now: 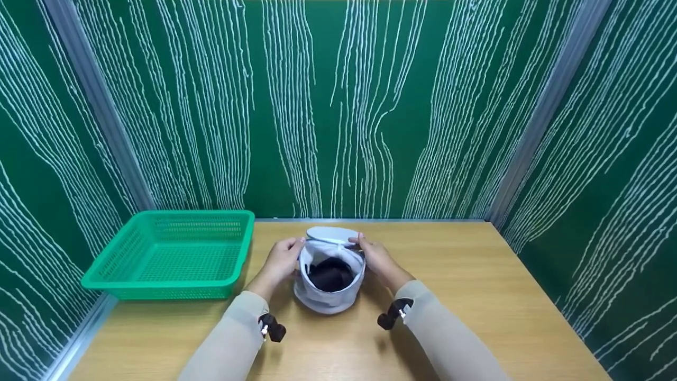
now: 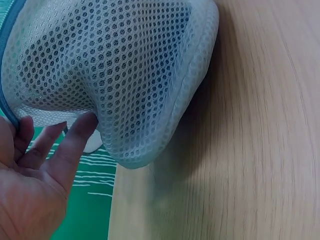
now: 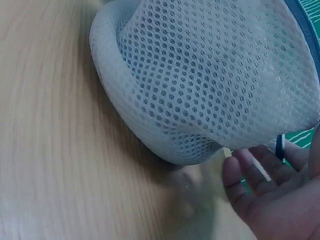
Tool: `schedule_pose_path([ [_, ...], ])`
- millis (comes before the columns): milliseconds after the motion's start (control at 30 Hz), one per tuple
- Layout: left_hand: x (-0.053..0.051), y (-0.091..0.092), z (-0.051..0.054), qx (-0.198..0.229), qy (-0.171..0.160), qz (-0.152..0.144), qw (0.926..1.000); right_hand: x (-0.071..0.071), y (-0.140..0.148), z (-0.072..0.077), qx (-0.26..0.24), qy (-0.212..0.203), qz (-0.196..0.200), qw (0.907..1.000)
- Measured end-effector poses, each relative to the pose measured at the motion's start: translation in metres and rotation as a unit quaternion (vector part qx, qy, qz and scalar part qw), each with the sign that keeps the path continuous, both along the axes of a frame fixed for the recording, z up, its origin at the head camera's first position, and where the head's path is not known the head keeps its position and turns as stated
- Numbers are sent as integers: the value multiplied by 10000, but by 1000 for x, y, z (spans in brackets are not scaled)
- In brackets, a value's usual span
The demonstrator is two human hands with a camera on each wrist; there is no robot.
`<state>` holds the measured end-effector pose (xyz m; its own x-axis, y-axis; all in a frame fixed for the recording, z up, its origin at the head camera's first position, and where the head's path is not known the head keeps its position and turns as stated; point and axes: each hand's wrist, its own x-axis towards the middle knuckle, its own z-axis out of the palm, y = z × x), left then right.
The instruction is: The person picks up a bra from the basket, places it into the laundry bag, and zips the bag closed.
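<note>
A round white mesh laundry bag [image 1: 323,304] stands on the table with its lid [image 1: 329,233] folded back at the far side. Dark, balled-up cloth [image 1: 331,277] lies inside; its kind cannot be made out. My left hand [image 1: 282,260] grips the bag's rim at the left, thumb on top. On the opposite side, my right hand [image 1: 380,260] pinches the rim near the lid's edge. Both wrist views show the honeycomb mesh wall [image 2: 135,70] close up and dark blue edging [image 3: 306,32] along the opening.
A green plastic basket [image 1: 158,291] with perforated sides sits on the wooden table [image 1: 449,307] to the left. Green panels [image 1: 338,106] with white wavy lines and grey posts [image 1: 539,116] enclose the table's back and sides.
</note>
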<state>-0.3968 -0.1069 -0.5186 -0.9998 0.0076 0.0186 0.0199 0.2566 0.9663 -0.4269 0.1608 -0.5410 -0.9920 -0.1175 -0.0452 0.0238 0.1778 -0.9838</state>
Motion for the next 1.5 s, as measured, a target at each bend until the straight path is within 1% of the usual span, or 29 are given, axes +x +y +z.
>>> schedule_pose_path([
  [133, -1, -3, 0, -351, 285, 129, 9989, -1, -2, 4, -110, 330, -320, 9989],
  [267, 0, -4, 1, -317, 188, 100, 9993, -1, -3, 9, -97, 500, -696, 9963],
  [400, 1, -5, 3, -299, 86, 69, 9995, 1, -5, 16, -381, 494, -939, 9936],
  [500, 2, -6, 4, -424, 84, 103, 9990, 1, -6, 23, -529, 706, -1050, 9906],
  [633, 3, -7, 5, -545, 72, 123, 9984, 0, -5, 30, -691, 1215, -1068, 9844],
  [700, 3, -8, 6, -606, 62, 146, 9980, 1, -4, 34, -765, 1402, -1048, 9816],
  [800, 2, -9, 7, -647, 16, 177, 9977, 2, -3, 38, -759, 1544, -1037, 9796],
  [900, 1, -10, 7, -679, 13, 215, 9975, 3, -3, 43, -591, 1571, -1031, 9804],
  [1033, 3, -10, 11, -847, 295, 315, 9955, 4, -3, 44, -569, 1703, -923, 9794],
  [1133, 5, -11, 14, -882, 416, 393, 9945, 6, -3, 44, -539, 1988, -785, 9754],
  [1200, 5, -12, 15, -829, 339, 411, 9951, 9, -3, 43, -397, 2214, -730, 9716],
  [1367, 5, -17, 14, -649, -181, 252, 9974, 17, -1, 39, -68, 2761, -552, 9595],
  [1433, 6, -19, 14, -523, -363, 167, 9978, 19, -1, 37, 131, 2953, -487, 9541],
  [1500, 7, -21, 15, -345, -490, 113, 9981, 22, 0, 36, 479, 3141, -448, 9471],
])
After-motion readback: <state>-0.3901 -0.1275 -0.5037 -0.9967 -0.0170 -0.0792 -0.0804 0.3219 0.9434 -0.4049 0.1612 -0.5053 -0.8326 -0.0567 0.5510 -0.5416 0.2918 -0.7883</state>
